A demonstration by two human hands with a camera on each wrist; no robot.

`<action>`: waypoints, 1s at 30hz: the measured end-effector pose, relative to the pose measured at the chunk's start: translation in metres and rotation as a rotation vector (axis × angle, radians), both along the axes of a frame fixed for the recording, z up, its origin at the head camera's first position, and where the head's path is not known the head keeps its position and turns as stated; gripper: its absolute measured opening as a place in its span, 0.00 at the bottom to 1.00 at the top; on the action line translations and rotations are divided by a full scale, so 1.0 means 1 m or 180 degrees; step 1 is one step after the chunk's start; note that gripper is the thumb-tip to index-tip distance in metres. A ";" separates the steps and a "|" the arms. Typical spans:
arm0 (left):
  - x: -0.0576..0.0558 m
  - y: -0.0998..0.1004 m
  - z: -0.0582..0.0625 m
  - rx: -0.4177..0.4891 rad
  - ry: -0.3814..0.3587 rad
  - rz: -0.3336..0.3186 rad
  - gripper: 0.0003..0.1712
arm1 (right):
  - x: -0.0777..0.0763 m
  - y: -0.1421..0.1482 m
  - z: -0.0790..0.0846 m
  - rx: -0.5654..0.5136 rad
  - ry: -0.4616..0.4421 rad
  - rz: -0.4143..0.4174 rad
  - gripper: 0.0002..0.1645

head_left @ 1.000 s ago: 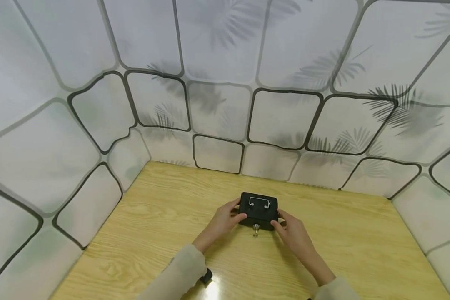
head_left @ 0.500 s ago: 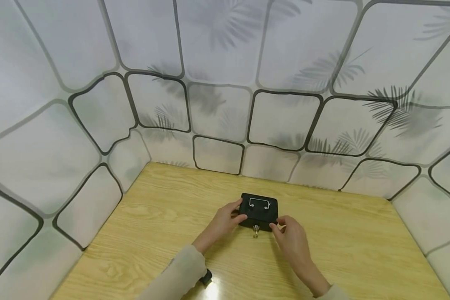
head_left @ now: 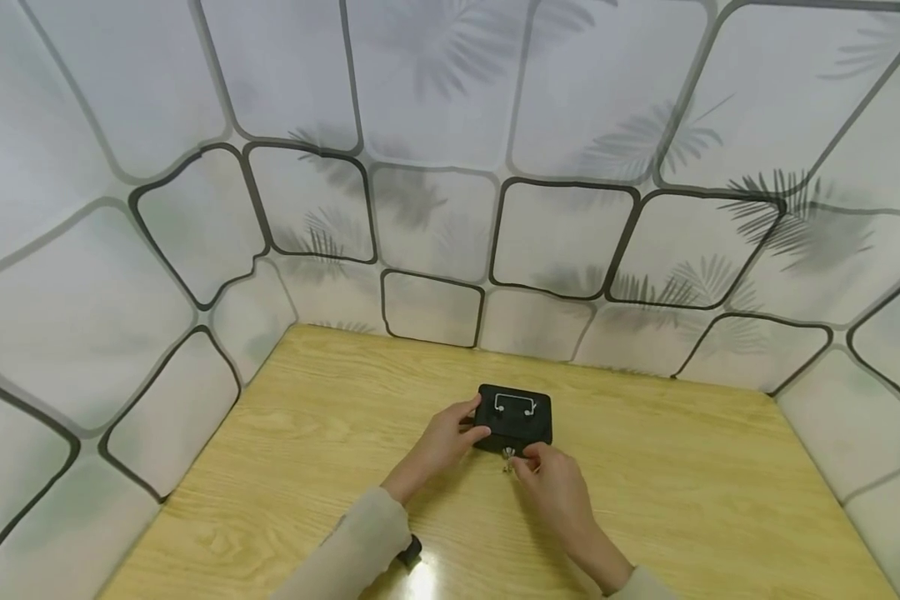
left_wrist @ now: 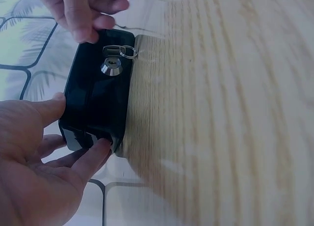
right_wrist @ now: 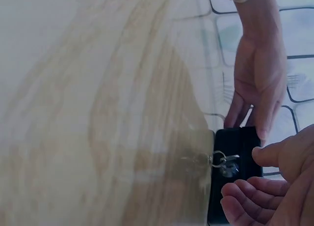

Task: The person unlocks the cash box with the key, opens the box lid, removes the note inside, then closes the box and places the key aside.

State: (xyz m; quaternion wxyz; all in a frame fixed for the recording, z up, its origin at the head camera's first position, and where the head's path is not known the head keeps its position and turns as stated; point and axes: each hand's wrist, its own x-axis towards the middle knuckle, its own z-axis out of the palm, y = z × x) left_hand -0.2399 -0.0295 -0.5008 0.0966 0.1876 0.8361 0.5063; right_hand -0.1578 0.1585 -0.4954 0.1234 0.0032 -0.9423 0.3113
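A small black cash box (head_left: 521, 423) with a thin silver handle (head_left: 515, 397) on its lid stands on the table, lid down. On its front sits a round silver lock (left_wrist: 112, 67), with a key (left_wrist: 112, 51) in it and a key ring (left_wrist: 129, 52) hanging from that. My left hand (head_left: 442, 440) grips the box's left end, thumb at the lid's front edge and fingers round the side. My right hand (head_left: 558, 483) hovers at the front beside the lock, fingers loosely bent, thumb and fingertips close to the key. Nothing shows between them in the right wrist view.
The wood-grain table (head_left: 330, 417) reaches back to a pale wall covering (head_left: 435, 217) with dark outlines and leaf shadows. It closes off the back and both sides. A small black object (head_left: 410, 552) shows under my left sleeve.
My right hand has left the box's right end and moved left along the front to the key. My left hand keeps its hold, and the box stays in place on the table.
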 end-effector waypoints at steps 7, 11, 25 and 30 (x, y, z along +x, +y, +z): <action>-0.001 0.000 -0.002 -0.0064 0.0002 0.0021 0.37 | -0.001 -0.011 -0.008 -0.0030 -0.0122 0.0022 0.11; -0.001 -0.001 -0.003 -0.0070 -0.0015 0.0031 0.37 | -0.001 -0.014 -0.010 -0.0098 -0.0144 0.0062 0.10; 0.000 -0.001 -0.003 -0.0031 -0.0032 0.0017 0.37 | -0.005 -0.014 -0.015 -0.0201 -0.0130 0.0098 0.10; 0.000 -0.001 -0.001 -0.0044 -0.0005 0.0007 0.37 | -0.006 -0.013 -0.015 -0.0384 -0.0113 0.0166 0.11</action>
